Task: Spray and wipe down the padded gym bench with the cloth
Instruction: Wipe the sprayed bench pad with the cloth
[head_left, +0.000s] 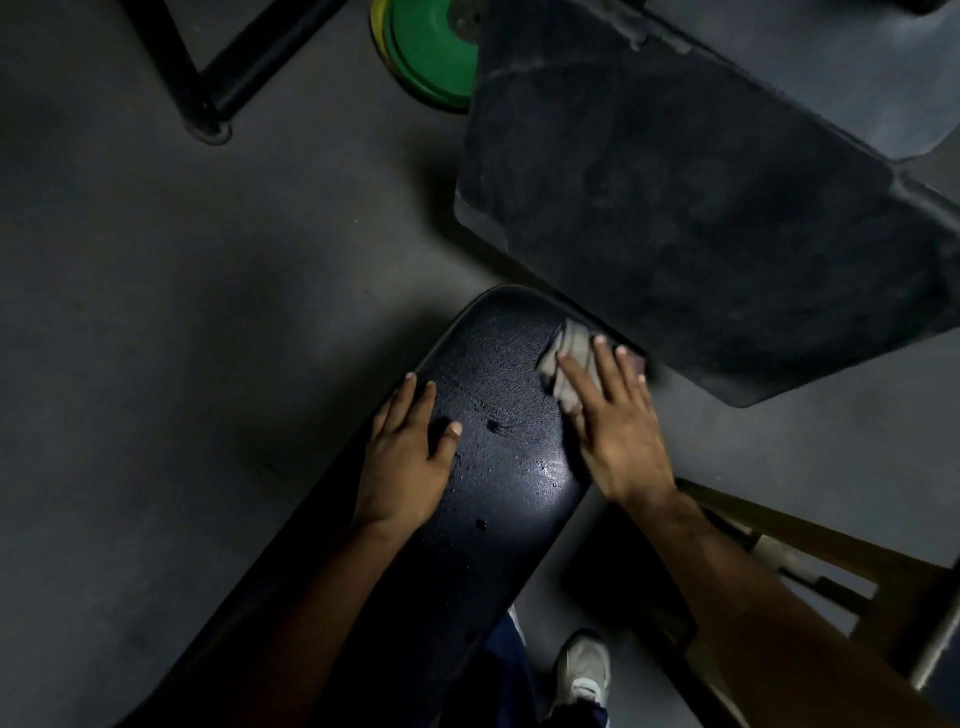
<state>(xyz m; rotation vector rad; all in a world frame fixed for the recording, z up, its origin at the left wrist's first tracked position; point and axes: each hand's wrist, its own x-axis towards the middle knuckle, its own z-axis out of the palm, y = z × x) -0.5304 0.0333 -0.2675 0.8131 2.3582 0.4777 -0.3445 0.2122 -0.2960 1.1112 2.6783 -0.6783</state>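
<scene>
Flat-fingered, your right hand (613, 415) has no grip closed: it presses the cloth (566, 358) onto the wet padded bench (498, 415) right of frame centre. Your left hand (405, 457) rests released on the bench's left edge.

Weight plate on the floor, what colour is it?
Green weight plate, with a yellow edge; head view.

Dim, murky footage (wide-angle edge warp)

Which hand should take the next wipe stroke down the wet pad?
Right. The right hand already presses the cloth flat on the bench pad; the left hand only rests on the pad's edge.
</scene>
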